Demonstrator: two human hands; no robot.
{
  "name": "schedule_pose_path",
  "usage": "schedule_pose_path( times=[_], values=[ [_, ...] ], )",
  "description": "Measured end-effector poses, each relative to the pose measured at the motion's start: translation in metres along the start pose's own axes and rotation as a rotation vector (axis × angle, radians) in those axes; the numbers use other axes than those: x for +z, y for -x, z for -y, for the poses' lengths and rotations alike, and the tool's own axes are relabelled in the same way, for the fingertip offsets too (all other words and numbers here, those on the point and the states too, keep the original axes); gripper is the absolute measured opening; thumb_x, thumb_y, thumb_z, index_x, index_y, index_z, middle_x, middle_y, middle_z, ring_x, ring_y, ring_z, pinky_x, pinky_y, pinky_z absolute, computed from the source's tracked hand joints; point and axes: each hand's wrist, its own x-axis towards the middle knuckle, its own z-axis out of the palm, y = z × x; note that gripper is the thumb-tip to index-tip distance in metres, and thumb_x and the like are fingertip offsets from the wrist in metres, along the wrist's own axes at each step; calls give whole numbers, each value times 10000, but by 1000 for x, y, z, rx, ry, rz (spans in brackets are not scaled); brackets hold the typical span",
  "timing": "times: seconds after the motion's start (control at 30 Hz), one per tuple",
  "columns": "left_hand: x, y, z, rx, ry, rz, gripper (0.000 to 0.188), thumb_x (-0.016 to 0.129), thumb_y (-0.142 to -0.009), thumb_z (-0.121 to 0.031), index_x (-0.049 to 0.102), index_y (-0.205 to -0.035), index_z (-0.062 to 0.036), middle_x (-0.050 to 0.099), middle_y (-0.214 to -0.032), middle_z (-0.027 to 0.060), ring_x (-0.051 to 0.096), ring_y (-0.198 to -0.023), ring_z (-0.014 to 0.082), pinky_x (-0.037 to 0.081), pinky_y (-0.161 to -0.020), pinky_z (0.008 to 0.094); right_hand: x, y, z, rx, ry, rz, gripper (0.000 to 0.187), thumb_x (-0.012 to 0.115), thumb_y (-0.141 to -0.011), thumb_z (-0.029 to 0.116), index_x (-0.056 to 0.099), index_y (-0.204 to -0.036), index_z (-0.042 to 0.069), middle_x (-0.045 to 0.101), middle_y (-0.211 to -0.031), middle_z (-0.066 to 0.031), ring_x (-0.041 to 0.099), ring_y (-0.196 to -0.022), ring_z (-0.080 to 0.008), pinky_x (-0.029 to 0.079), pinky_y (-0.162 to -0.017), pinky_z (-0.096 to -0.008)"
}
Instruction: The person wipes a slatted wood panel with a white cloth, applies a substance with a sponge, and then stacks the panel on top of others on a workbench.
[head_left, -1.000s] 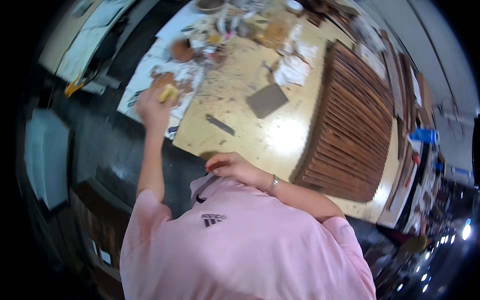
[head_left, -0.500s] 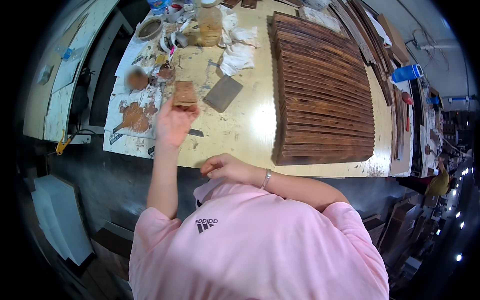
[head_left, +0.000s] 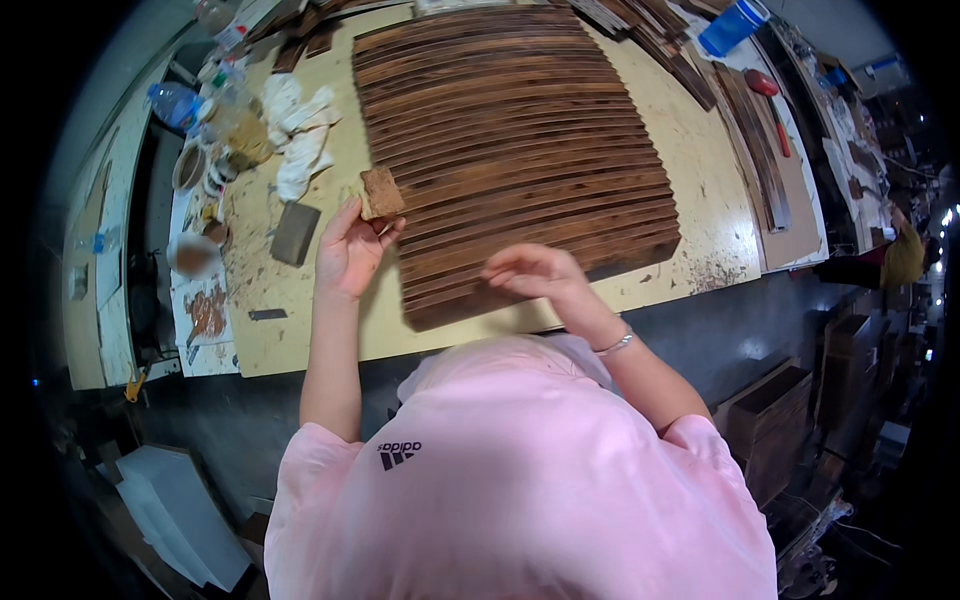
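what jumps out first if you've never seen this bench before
The big panel of dark brown wooden slats fills the middle of the pale workbench. At its left edge the left hand holds a small brown sponge-like pad, while the right hand hovers over the panel's near edge. White rags and jars crowd the bench's far left.

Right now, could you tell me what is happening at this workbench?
A person in a pink shirt leans over a pale workbench. The left hand holds a small brown pad at the left edge of a wide panel of dark wooden slats that lies flat on the bench. The right hand hovers empty over the panel's near edge. A grey block, white rags and stained pots sit to the left.
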Motion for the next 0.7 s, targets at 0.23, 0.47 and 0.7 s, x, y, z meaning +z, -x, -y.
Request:
schedule_pose_path(
  times=[0.23, 0.47, 0.7],
  values=[
    [79, -35, 71, -75, -23, 9, 341, 569, -1011, -244, 568, -1293, -52, 629, -1270, 116, 592, -1172, 263, 466, -1049, 490, -156, 66, 13, -324, 87, -553, 277, 617, -886, -1, 653, -1160, -7, 683, -1116, -70, 643, -1044, -148, 502, -942, -277],
    [147, -58, 101, 79, -713, -124, 370, 612, -951, -138, 577, -1303, -31, 649, -1184, 55, 627, -1079, 172, 498, -959, 342, -243, 82, -6, -362, 554, -822, 433, 618, -918, 27, 548, -1341, -28, 579, -1340, -113, 536, -1263, -205, 395, -1103, -347],
    [151, -129, 100, 332, -1504, 74, 395, 675, -886, -60, 591, -1271, -21, 614, -1209, 98, 611, -1107, 212, 484, -957, 339, -250, 59, -54, -366, 259, -809, 538, 626, -910, 10, 487, -1430, -11, 559, -1364, -166, 534, -1262, -253, 398, -1098, -372]
  ],
)
